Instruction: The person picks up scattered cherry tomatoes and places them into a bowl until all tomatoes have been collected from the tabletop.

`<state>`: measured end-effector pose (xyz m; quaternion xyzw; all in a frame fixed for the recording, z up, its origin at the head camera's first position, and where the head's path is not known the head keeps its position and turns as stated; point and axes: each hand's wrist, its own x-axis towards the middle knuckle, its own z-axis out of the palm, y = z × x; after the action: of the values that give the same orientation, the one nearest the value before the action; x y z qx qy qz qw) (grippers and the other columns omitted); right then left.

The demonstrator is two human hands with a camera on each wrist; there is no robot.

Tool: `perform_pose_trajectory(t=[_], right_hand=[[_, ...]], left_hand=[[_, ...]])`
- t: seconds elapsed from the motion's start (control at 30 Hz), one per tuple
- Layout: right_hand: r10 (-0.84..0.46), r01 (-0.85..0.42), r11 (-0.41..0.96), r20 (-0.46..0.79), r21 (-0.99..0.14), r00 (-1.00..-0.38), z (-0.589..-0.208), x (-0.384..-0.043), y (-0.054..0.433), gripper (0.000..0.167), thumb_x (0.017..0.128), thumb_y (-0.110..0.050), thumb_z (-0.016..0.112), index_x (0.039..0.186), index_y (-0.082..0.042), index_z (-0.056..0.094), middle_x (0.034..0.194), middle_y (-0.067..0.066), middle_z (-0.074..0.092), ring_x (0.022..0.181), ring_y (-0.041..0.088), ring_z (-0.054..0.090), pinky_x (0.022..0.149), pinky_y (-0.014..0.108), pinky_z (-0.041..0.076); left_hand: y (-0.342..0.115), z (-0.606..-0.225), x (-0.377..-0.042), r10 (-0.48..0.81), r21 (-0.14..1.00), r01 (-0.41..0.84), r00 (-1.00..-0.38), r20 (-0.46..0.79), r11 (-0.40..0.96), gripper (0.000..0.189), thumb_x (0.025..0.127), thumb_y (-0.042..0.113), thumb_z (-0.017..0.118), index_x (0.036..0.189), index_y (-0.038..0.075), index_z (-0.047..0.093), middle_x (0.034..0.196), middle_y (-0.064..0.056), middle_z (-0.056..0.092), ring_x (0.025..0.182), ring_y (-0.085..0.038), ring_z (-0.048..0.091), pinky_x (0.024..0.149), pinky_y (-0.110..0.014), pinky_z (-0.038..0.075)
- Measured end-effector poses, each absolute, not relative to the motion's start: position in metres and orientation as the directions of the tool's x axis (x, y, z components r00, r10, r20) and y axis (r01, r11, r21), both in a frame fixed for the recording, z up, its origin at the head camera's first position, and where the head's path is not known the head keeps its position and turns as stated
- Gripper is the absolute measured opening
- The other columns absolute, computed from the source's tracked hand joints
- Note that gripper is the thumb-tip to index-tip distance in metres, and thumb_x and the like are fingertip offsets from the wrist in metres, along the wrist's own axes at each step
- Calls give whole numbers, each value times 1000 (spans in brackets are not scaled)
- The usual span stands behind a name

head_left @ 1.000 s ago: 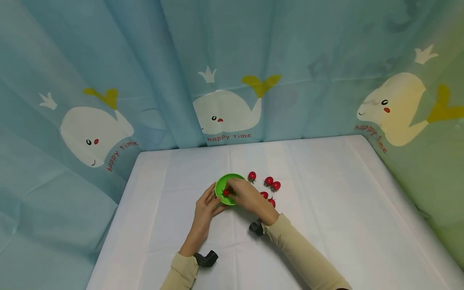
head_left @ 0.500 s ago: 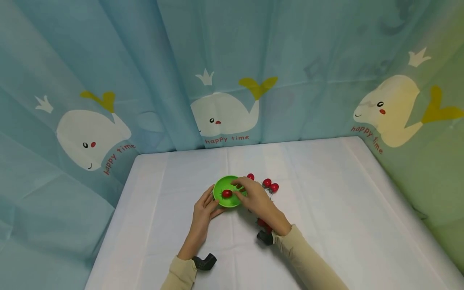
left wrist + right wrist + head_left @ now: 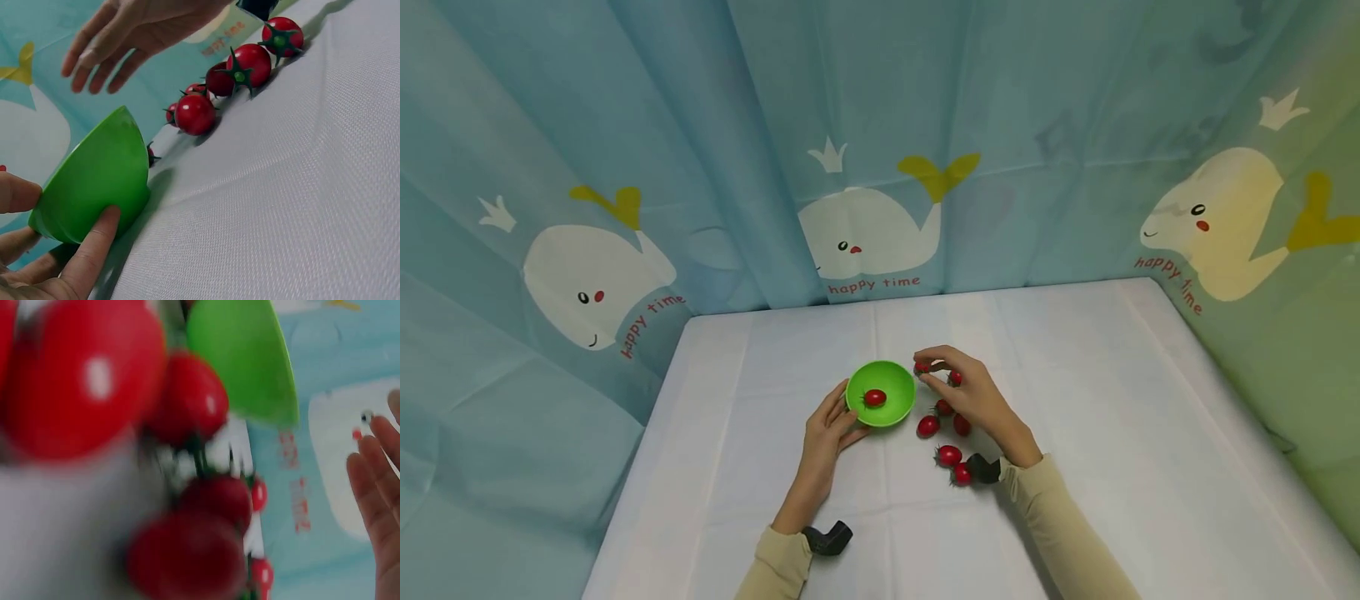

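White cloth (image 3: 1090, 400) underneath, right across to the far edge. Nearest, two beige sleeves (image 3: 782, 558) and two black wrist pieces (image 3: 829, 538), one per arm. Just left of the right-hand piece, two near tomatoes (image 3: 949, 456). Farther on, at centre, grips a green bowl (image 3: 898, 400) with the left hand (image 3: 825, 433), fingers against its left and near wall; inside, one tomato (image 3: 875, 398). Right of the bowl, three middle tomatoes (image 3: 928, 427) close together. Beyond those, two far tomatoes (image 3: 921, 367), one in line with the fingertips of the right hand (image 3: 973, 390); apparently grasps nothing there, thumb and fingers loosely parted. Seems to be reaching for a tomato while steadying the bowl; probably calls next for pinching just the far-left one without nudging its neighbour, then lifting it clear of the rim. In all, one bowl and eight visible tomatoes, seven out on the cloth; perhaps more behind the right hand, impossible to tell. Farthest, a blue-green curtain (image 3: 1037, 100) with three printed whales (image 3: 587, 275).
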<state>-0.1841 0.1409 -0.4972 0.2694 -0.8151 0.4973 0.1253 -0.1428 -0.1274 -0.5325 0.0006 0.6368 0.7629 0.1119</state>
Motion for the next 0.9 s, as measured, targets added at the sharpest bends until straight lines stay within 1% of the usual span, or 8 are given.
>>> perform_pose_trajectory(t=[0.17, 0.23, 0.3, 0.37, 0.47, 0.6, 0.73, 0.9], right_hand=[[-306, -419, 366, 318, -831, -897, -498, -188, 170, 39, 95, -4, 75, 132, -12, 68, 129, 17, 71, 118, 35, 67, 101, 58, 58], [-305, -358, 353, 256, -864, -917, -499, -188, 182, 39, 96, -7, 75, 134, -12, 67, 134, 19, 68, 124, 36, 64, 109, 60, 53], [-309, -314, 345, 209, -885, -928, -501, -189, 193, 40, 97, -9, 74, 136, -10, 65, 138, 20, 66, 130, 37, 60, 116, 61, 46], [-314, -280, 343, 171, -897, -934, -505, -189, 204, 42, 97, -11, 73, 138, -9, 64, 141, 21, 64, 133, 38, 57, 119, 61, 42], [-320, -246, 369, 126, -896, -939, -510, -190, 218, 44, 97, -12, 74, 139, -8, 62, 142, 19, 63, 136, 38, 55, 121, 62, 40], [-322, -208, 422, 69, -882, -944, -519, -192, 231, 46, 95, -15, 76, 139, -10, 63, 141, 16, 65, 135, 38, 56, 119, 63, 42], [-314, -188, 472, 35, -861, -949, -526, -192, 235, 46, 95, -16, 77, 138, -9, 63, 139, 13, 66, 133, 36, 58, 118, 61, 44], [-312, -165, 483, 7, -860, -950, -526, -192, 234, 44, 93, -14, 77, 135, -9, 64, 135, 11, 67, 131, 33, 59, 116, 58, 45]], left_hand=[[-127, -533, -143, 173, 972, -162, -976, -133, -170, 59, 108, 11, 54, 164, 17, 35, 167, -14, 39, 146, -35, 49, 99, -32, 62], [-127, -534, -143, 175, 973, -163, -975, -134, -166, 59, 108, 12, 54, 163, 18, 35, 166, -12, 39, 146, -34, 49, 98, -30, 62], [-128, -534, -143, 177, 973, -166, -975, -137, -158, 59, 108, 13, 54, 163, 19, 35, 166, -11, 40, 146, -33, 50, 98, -29, 62], [-128, -534, -142, 177, 973, -170, -974, -141, -156, 59, 108, 13, 55, 163, 20, 36, 166, -9, 40, 146, -32, 50, 98, -28, 62], [-128, -533, -142, 176, 972, -175, -973, -147, -156, 58, 108, 14, 55, 162, 22, 37, 166, -8, 41, 146, -31, 50, 98, -28, 62], [-128, -535, -143, 178, 974, -164, -975, -136, -156, 59, 108, 13, 55, 163, 19, 36, 167, -11, 39, 146, -33, 50, 98, -28, 62], [-129, -537, -142, 185, 975, -158, -974, -129, -156, 60, 108, 14, 55, 164, 17, 34, 168, -13, 37, 147, -34, 49, 99, -29, 62], [-128, -536, -143, 178, 970, -174, -974, -143, -169, 59, 107, 14, 56, 163, 19, 36, 167, -12, 39, 146, -35, 50, 99, -29, 62]])
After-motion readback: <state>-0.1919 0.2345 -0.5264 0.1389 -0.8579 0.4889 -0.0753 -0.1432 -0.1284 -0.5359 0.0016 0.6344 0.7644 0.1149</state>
